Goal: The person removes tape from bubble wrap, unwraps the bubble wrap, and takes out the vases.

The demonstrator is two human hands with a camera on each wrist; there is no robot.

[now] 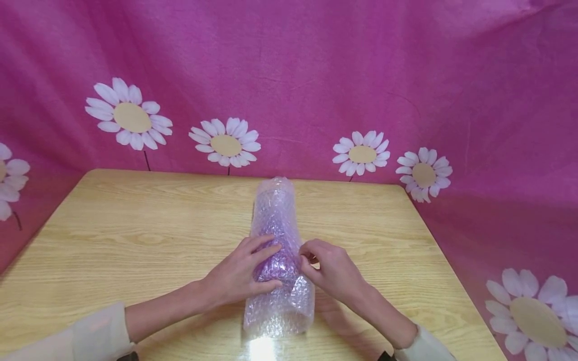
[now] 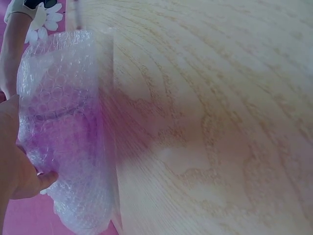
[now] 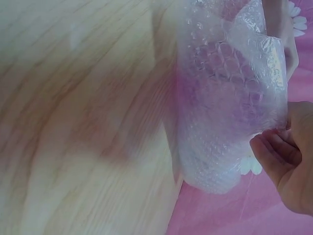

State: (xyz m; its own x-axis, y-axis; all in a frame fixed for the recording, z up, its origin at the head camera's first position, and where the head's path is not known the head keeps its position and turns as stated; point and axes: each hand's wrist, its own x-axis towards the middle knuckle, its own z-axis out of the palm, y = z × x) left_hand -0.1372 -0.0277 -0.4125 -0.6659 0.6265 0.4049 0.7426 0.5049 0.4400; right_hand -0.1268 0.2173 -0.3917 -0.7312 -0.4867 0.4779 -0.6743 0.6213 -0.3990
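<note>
A long bundle of clear bubble wrap (image 1: pixel 277 215) lies lengthwise on the table, with something purple-pink showing through its middle; the item inside is hidden by the layers. My left hand (image 1: pixel 237 273) rests on the bundle from the left, its fingers and thumb spread and fairly straight across the wrap. In the left wrist view the thumb of the left hand (image 2: pixel 22 169) lies against the plastic. On the other side, my right hand (image 1: pixel 334 268) pinches the loose edge of the bubble wrap between thumb and fingers. The right wrist view shows that edge (image 3: pixel 276 88) lifted away from the roll.
The wood-grain table (image 1: pixel 149 225) extends to both sides of the bundle. Behind and to the right hangs a magenta cloth (image 1: pixel 289 75) printed with white daisies. The bundle's far end reaches near the table's back edge.
</note>
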